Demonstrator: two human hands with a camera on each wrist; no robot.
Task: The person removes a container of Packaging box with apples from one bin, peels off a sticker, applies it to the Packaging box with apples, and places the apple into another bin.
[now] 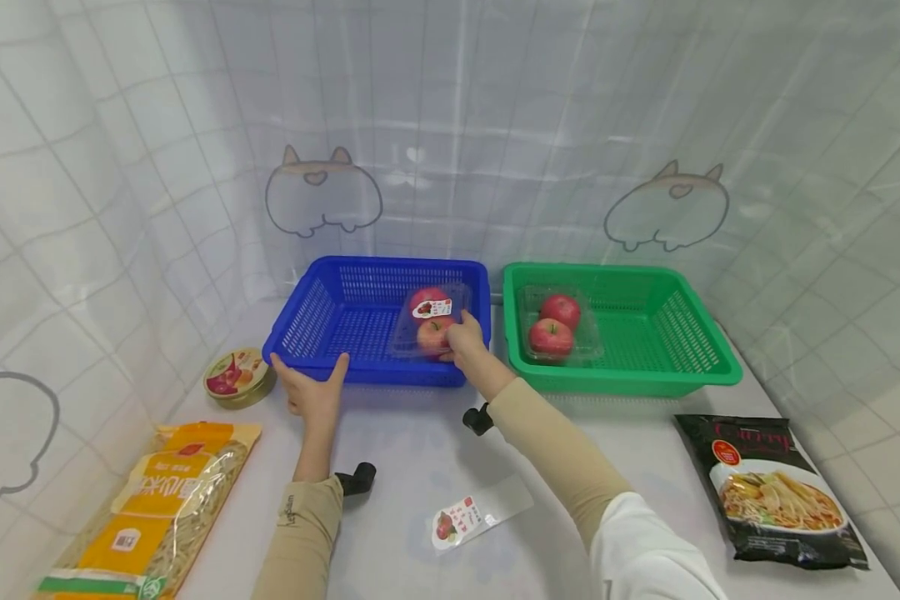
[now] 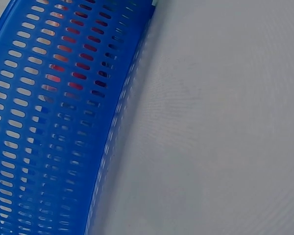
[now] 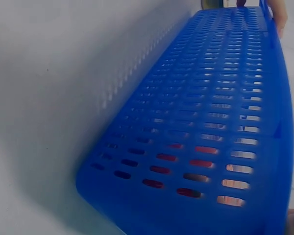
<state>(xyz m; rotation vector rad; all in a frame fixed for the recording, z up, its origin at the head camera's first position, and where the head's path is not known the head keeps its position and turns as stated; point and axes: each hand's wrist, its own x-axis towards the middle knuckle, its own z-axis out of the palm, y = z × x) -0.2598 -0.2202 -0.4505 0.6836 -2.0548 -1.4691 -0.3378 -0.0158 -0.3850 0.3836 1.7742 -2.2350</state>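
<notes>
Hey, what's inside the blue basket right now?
The blue basket holds a clear pack with two apples and a label, gripped by the right hand. What, if anything, lies under the pack is covered and can't be seen.

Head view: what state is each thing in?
Blue basket: holding labelled apple box
Green basket: holding another apple box
Left hand: touching blue basket's rim
Right hand: gripping labelled apple box
Loose label: flat on table
Tin: seemingly closed
Yellow bag: lying flat
Black bag: lying flat
</notes>
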